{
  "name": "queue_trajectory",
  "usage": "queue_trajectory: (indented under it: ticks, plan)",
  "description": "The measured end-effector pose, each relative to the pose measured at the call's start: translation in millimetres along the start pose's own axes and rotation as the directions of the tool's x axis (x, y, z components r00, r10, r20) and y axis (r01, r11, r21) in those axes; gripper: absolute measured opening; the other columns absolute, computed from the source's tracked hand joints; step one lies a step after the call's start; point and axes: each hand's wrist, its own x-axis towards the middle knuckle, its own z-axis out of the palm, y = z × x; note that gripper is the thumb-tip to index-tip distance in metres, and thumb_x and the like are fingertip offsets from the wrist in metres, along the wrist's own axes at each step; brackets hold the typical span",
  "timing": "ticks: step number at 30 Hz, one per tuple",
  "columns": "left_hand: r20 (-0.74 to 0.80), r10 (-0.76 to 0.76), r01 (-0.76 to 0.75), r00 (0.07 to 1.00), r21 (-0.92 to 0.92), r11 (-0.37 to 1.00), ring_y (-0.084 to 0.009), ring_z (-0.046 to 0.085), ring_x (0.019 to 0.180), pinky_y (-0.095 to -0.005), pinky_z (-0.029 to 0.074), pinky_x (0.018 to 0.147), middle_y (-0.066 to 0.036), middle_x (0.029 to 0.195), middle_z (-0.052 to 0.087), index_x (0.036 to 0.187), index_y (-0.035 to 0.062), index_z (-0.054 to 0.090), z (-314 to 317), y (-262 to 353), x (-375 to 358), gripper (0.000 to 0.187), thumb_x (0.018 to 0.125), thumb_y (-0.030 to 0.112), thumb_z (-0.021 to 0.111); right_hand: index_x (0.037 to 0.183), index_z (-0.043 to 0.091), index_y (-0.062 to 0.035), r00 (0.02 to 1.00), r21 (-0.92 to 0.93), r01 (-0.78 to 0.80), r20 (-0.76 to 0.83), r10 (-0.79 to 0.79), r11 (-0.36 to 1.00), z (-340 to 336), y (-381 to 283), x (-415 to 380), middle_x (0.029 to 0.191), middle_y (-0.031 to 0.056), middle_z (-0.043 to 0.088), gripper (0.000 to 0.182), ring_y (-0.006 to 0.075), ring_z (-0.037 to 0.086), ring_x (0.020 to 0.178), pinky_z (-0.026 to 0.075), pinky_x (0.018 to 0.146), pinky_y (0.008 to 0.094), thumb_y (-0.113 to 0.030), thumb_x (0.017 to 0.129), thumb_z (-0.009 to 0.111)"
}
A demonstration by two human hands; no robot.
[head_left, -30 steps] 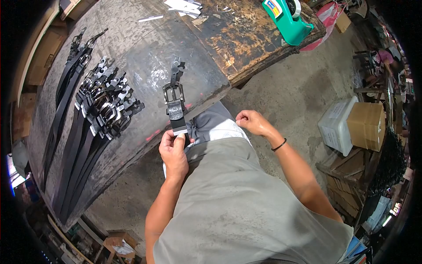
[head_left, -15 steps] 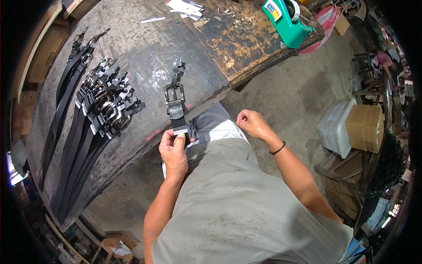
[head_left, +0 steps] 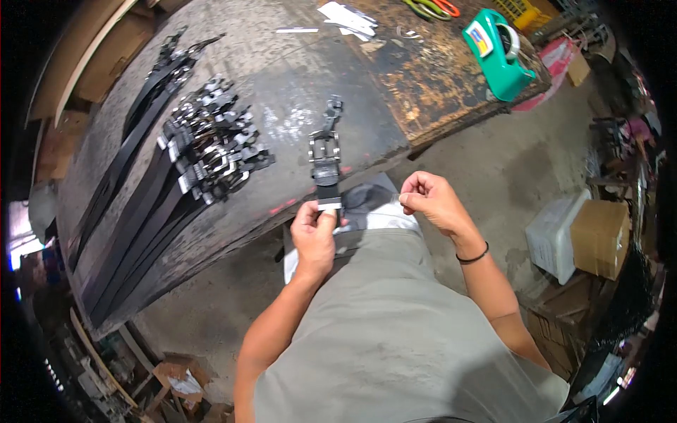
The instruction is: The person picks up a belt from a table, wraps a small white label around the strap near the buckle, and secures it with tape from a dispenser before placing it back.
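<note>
A black belt with a silver buckle [head_left: 324, 146] lies over the front edge of the dark table. My left hand [head_left: 315, 236] pinches the belt just below the buckle, with the thumb on a white strip [head_left: 329, 206] wrapped across it. To the right, past the table edge, my right hand [head_left: 431, 202] is raised with its fingers curled and the thumb against them; whatever they may hold is too small to make out. Left of the held belt lies a pile of black belts [head_left: 134, 229], their buckles bunched together and white strips near several of them.
A green tape dispenser [head_left: 499, 60] stands on the worn wooden tabletop [head_left: 423, 84]. White paper slips [head_left: 349, 19] and orange-handled scissors [head_left: 443, 8] lie farther back. A cardboard box [head_left: 599, 238] and a white plastic bin [head_left: 553, 236] are at the right. Other belts [head_left: 166, 77] lie back left.
The view has shifted, so the table and belts appear farther right. My right hand has come a little closer to the belt. My left hand keeps its hold on it.
</note>
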Motion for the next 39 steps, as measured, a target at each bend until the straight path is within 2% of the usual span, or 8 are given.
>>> queue_trajectory:
  ticks: [3,5,9,13,22,39]
  plan:
    - [0.008,-0.01,0.01,1.0,0.046,0.999,-0.0122,0.059,0.071,-0.0281,0.049,0.069,-0.005,0.086,0.061,0.095,0.0015,0.055,2,4,-1,0.008,0.088,0.006,0.055,0.084,0.057,-0.002,0.998,-0.011,0.023,0.06,-0.023,1.0,23,-13,4,0.072,0.0011,0.059,0.013,0.0073,0.055,0.064,0.045,0.059,0.0217,-0.011,0.081,0.066]
    - [0.017,-0.013,0.012,1.0,0.047,0.999,-0.0108,0.058,0.072,-0.0264,0.049,0.07,-0.006,0.087,0.061,0.096,0.0009,0.055,2,3,-1,0.009,0.088,0.006,0.054,0.085,0.057,-0.0018,0.987,0.045,0.084,0.13,-0.089,0.995,41,-19,9,0.073,0.0017,0.06,0.013,0.0081,0.057,0.063,0.046,0.059,0.0221,-0.011,0.082,0.066]
    - [0.014,0.001,-0.002,1.0,0.064,0.998,-0.0088,0.059,0.071,-0.0244,0.051,0.066,-0.004,0.087,0.061,0.095,0.0,0.055,6,7,-1,0.007,0.089,0.004,0.052,0.083,0.057,-0.0013,0.973,0.145,0.082,0.202,-0.11,0.986,69,-27,12,0.072,0.0005,0.058,0.011,0.0063,0.054,0.064,0.044,0.057,0.0204,-0.008,0.082,0.065]
    - [0.025,-0.01,0.007,1.0,0.105,0.994,-0.0073,0.058,0.07,-0.0223,0.048,0.065,-0.003,0.083,0.061,0.094,0.0,0.055,7,12,-3,0.007,0.089,0.004,0.053,0.084,0.055,-0.0004,0.963,0.088,0.142,0.217,-0.158,0.986,77,-21,20,0.074,0.0044,0.061,0.013,0.0098,0.06,0.063,0.047,0.055,0.0231,-0.01,0.084,0.064]
    - [0.036,0.043,-0.046,0.998,0.097,0.994,-0.0064,0.057,0.069,-0.0216,0.048,0.064,-0.002,0.08,0.061,0.093,0.0008,0.055,5,2,0,0.006,0.089,0.005,0.054,0.081,0.057,0.0012,0.975,-0.007,0.169,0.146,-0.166,0.986,81,-21,22,0.071,0.0049,0.062,0.013,0.0101,0.06,0.06,0.048,0.054,0.0243,-0.009,0.082,0.064]
    - [0.041,0.046,-0.051,0.998,0.135,0.989,-0.0063,0.056,0.069,-0.0216,0.048,0.064,-0.001,0.08,0.06,0.092,0.0006,0.055,5,1,0,0.005,0.089,0.004,0.054,0.08,0.058,0.0023,0.984,-0.111,0.168,0.082,-0.16,0.979,83,-27,20,0.068,0.0055,0.063,0.013,0.01,0.061,0.059,0.048,0.053,0.0252,-0.008,0.08,0.065]
